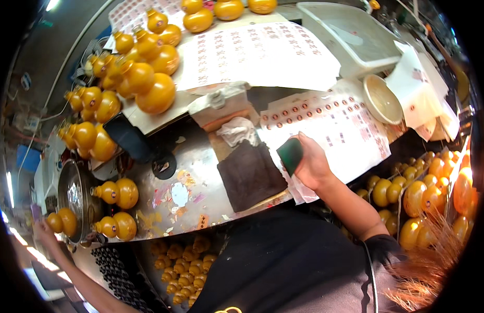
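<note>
My right hand (pixel 312 167) grips a small dark green pad (pixel 290 154) over the edge of a white sheet of round stickers (pixel 330 122). Just left of it a dark brown cloth (pixel 249 175) lies on the shiny metal table (pixel 200 177). My left hand (pixel 43 232) reaches far to the left and closes on a yellow gourd-shaped piece (pixel 63 221) beside a round metal bowl (pixel 75 193). Two more yellow gourds (pixel 119 193) (pixel 116 226) lie on the table next to that bowl.
Several yellow gourds (pixel 142 78) crowd the back left on a board. A large printed sheet (pixel 263 52), a white tub (pixel 351 36) and a cream bowl (pixel 383 99) sit at the back. More gourds fill bins at right (pixel 424 193) and below the table (pixel 187 266).
</note>
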{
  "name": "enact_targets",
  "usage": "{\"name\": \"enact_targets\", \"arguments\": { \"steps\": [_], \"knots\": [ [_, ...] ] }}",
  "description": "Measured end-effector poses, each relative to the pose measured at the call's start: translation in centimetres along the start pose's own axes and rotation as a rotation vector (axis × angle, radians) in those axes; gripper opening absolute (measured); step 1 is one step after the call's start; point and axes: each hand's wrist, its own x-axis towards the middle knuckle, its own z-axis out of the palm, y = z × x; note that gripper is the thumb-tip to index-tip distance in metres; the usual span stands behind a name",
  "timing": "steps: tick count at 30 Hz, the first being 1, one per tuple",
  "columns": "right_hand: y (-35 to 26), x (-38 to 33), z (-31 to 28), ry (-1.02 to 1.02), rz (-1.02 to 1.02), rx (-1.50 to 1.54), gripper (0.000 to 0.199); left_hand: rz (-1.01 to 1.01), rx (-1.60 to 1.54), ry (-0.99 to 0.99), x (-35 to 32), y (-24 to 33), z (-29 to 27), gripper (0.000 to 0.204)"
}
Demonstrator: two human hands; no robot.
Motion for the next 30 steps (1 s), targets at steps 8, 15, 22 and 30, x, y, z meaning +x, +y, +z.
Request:
{"name": "enact_targets", "arguments": {
  "steps": [8, 15, 22, 30],
  "knots": [
    [-1.0, 1.4, 0.8, -0.146, 0.004, -0.407, 0.029, 0.196, -0.636, 0.133, -4.2, 22.3, -16.0, 0.032],
    [-1.2, 1.9, 5.3, -0.359, -0.280, -1.128, 0.048, 0.650, -1.024, -0.311, -10.3, 52.3, -13.5, 0.016],
    [-0.9, 5.3, 4.8, -0.301, -0.268, -1.571, 0.095, 0.583, -1.318, -0.512, -16.4, 62.4, -10.7, 0.018],
    [-1.3, 6.7, 4.4, -0.407, -0.212, -1.419, 0.091, 0.727, -1.395, -0.445, -28.2, 56.5, -7.7, 0.091]
  ]
}}
